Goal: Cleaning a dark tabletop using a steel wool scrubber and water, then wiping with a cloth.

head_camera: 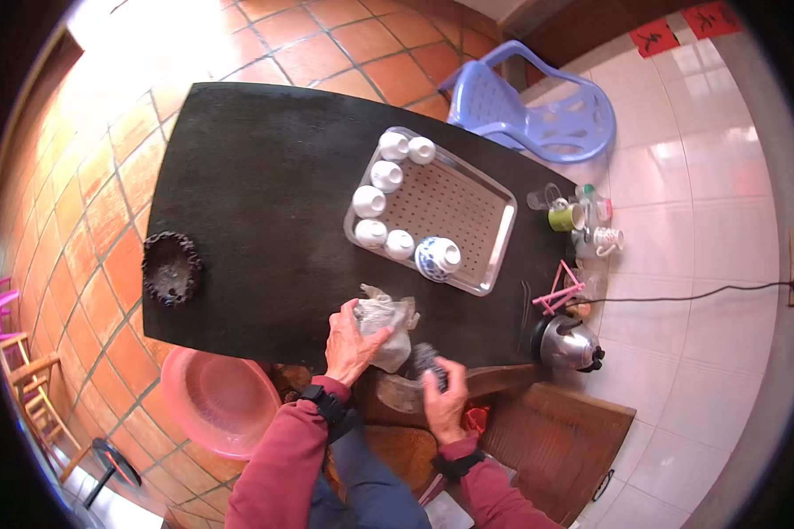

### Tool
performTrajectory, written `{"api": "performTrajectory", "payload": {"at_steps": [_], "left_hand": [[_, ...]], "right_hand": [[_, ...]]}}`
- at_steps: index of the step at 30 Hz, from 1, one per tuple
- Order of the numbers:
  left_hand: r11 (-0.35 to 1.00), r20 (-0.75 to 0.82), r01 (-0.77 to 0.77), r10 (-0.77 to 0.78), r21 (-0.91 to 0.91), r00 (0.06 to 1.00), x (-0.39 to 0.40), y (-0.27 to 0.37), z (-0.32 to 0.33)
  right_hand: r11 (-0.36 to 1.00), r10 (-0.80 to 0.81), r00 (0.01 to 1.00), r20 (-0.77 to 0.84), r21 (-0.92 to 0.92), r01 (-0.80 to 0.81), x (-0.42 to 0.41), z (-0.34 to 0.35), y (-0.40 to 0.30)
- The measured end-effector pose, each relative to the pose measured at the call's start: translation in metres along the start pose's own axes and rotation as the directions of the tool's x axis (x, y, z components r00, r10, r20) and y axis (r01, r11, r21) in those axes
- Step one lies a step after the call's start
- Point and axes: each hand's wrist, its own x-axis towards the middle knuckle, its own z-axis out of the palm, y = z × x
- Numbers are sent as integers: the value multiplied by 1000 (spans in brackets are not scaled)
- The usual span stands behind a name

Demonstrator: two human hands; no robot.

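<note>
My left hand (351, 347) grips a crumpled whitish bag or cloth (385, 330) at the near edge of the black table (271, 198), thumb and fingers on either side of it. Just right of that bundle, my right hand (447, 400) holds a dark grey, rough-looking clump (427, 362) between thumb and fingers. Motion blurs the clump, so its exact kind is unclear. Farther back, a metal tray (499, 254) with a perforated insert carries several upturned white cups (369, 201) along its left and near sides. A blue-and-white lidded bowl (431, 256) stands at its near edge.
A dark, rough-rimmed bowl (171, 268) sits at the table's left end. A steel kettle (568, 344), pink rack (559, 291) and green mug (564, 217) stand at the right. Below are a pink basin (218, 403) and wooden panel (556, 443); a blue plastic chair (536, 112) stands behind.
</note>
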Motion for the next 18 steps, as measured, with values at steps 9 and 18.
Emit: {"api": "performTrajectory", "payload": {"at_steps": [9,18], "left_hand": [[986,-37,-122,127,112,991,8,-24,27],[971,-313,-140,196,194,929,-15,-106,-150]], "right_hand": [[883,206,933,-295,-355,-307,96,-67,188],[671,279,960,8,-717,-189,86,-66,171]]}}
